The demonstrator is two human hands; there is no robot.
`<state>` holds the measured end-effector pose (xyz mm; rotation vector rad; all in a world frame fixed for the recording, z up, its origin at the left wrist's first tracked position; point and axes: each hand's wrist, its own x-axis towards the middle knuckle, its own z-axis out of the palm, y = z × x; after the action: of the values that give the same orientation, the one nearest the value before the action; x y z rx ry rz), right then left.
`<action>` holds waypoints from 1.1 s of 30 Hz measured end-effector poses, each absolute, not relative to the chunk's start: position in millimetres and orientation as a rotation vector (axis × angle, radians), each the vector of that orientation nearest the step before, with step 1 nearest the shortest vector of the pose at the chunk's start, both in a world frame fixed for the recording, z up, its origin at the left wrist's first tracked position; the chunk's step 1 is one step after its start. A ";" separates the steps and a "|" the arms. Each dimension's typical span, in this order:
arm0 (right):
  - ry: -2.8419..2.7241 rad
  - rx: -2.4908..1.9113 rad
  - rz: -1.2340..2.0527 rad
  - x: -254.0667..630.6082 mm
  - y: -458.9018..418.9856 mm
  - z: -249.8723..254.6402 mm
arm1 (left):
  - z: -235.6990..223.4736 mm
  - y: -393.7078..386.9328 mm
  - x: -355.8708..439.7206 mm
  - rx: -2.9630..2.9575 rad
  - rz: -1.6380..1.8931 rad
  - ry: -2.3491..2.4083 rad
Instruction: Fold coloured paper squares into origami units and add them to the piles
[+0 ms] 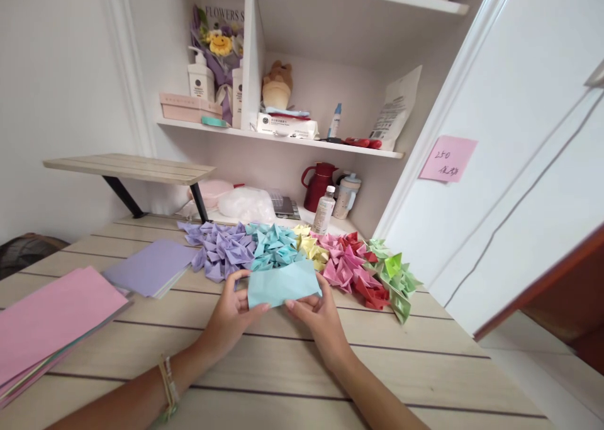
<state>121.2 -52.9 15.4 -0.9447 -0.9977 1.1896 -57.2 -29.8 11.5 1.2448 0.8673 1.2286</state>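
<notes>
A folded light blue paper (282, 284) is held just above the wooden table (425, 361) between both hands. My left hand (232, 318) pinches its left end, thumb on top and fingers curled under. My right hand (317, 320) grips its lower right edge with bent fingers. Just beyond the paper lies a row of folded paper shapes: purple (221, 247), light blue (274, 244), yellow (309, 244), pink (337, 263), red (370, 288) and green (394, 276).
A stack of purple sheets (148, 267) and a stack topped with pink sheets (44, 320) lie at the left. A raised wooden shelf (127, 167) stands behind. A red kettle (317, 184), a bottle (324, 209) and a cup sit by the wall. A pink note (447, 158) hangs at the right.
</notes>
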 end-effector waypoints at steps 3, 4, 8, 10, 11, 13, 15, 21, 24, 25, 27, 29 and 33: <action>-0.986 -0.943 1.145 120.2 -51.5 15.4 | 8.7 -28.6 -56.0 1.234 1.240 0.863; -0.980 -0.939 1.130 119.5 -51.4 15.5 | 7.8 -27.8 -55.7 1.226 1.254 0.856; -0.960 -0.905 1.139 115.5 -52.3 15.0 | 6.4 -26.6 -55.7 1.241 1.254 0.866; -0.953 -0.884 1.176 113.6 -52.9 14.0 | 7.3 -27.9 -56.3 1.280 1.210 0.901; -0.950 -0.874 1.196 112.8 -53.1 13.6 | 8.0 -28.8 -56.6 1.288 1.184 0.912; -0.947 -0.853 1.234 111.5 -53.5 13.2 | 8.7 -30.5 -56.9 1.272 1.130 0.907; -0.946 -0.826 1.267 110.5 -53.9 14.3 | 8.4 -31.5 -56.8 1.252 1.100 0.899; -0.990 -0.789 1.273 106.4 -55.3 20.0 | 6.8 -31.2 -55.7 1.340 1.166 0.914; -0.996 -0.793 1.273 106.0 -55.4 20.5 | 8.4 -31.9 -55.0 1.353 1.101 0.927; -0.987 -0.817 1.276 107.1 -55.0 20.8 | 9.2 -32.7 -54.7 1.336 1.067 0.945; -0.947 -0.892 1.263 112.4 -53.7 22.4 | 11.4 -34.8 -54.4 1.299 1.037 0.980; -0.888 -0.951 1.226 121.0 -51.9 25.8 | 14.5 -37.1 -54.2 1.274 1.061 0.995; -0.831 -0.943 1.200 138.1 -48.5 33.4 | 21.6 -39.0 -54.5 1.253 1.103 1.011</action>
<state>138.1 -48.5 33.4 -0.9433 -0.8315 1.2003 -54.5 -39.0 21.6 1.2526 1.0106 1.1029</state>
